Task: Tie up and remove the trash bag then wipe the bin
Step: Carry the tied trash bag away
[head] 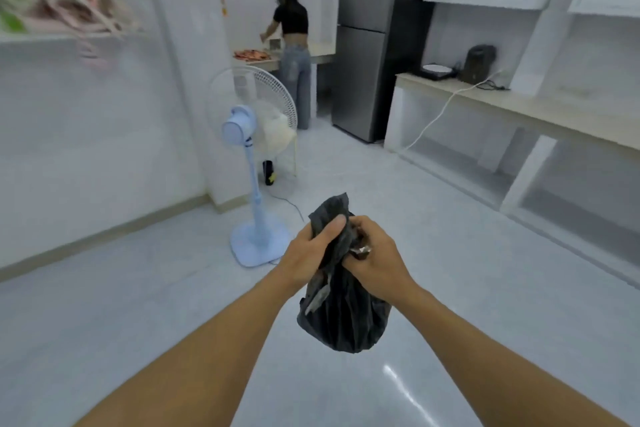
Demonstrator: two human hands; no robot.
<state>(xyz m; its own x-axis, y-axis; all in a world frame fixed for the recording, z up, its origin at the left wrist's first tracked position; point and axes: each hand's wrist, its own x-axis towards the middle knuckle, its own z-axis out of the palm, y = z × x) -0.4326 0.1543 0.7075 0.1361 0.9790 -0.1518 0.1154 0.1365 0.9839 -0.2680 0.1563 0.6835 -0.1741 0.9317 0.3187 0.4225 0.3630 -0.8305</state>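
Observation:
A black trash bag [343, 319] hangs in the air in front of me, its gathered neck sticking up between my hands. My left hand [308, 253] grips the neck from the left, thumb laid across the plastic. From the right, my right hand [377, 260] holds the same gathered part, fingers curled into the folds. The bag's full bottom sags below both hands. No bin is in view.
A pale blue standing fan [256, 163] stands on the floor just ahead, its cord trailing behind. A person [294, 45] works at a far counter beside a grey fridge [377, 38]. A long counter [519, 104] with open shelves runs along the right wall.

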